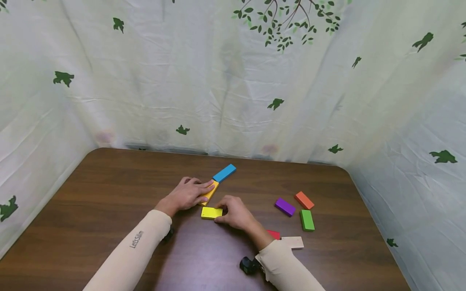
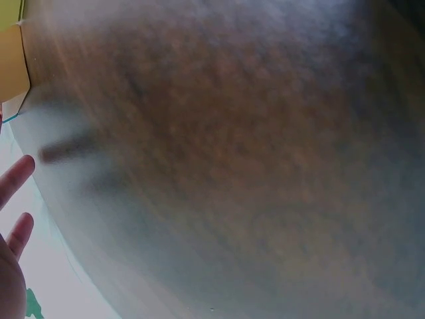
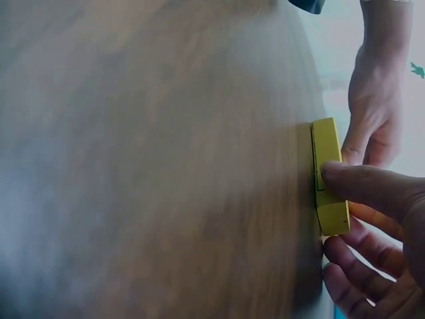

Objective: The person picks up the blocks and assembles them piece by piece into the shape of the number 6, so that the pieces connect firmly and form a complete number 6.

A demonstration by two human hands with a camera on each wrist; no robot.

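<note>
My right hand [image 1: 236, 212] pinches a yellow block [image 1: 211, 213] at its right end. In the right wrist view the thumb lies on one long side of the yellow block [image 3: 329, 149], with fingers behind it. My left hand [image 1: 187, 194] rests its extended fingers on an orange-yellow block [image 1: 212, 193], which lies aslant just beyond the yellow one. A blue block [image 1: 224, 172] continues from its far end, close to corner contact. At the left wrist view's edge, two straight fingers [image 2: 16, 179] show beside the orange-yellow block [image 2: 12, 63].
To the right on the brown table [image 1: 346, 242] lie a purple block [image 1: 285, 207], an orange-red block [image 1: 304, 200] and a green block [image 1: 307, 220]. A red block [image 1: 274, 234], partly behind the right forearm, lies beside a pale block [image 1: 293, 242]. Leaf-patterned curtains [image 1: 164, 81] surround the table.
</note>
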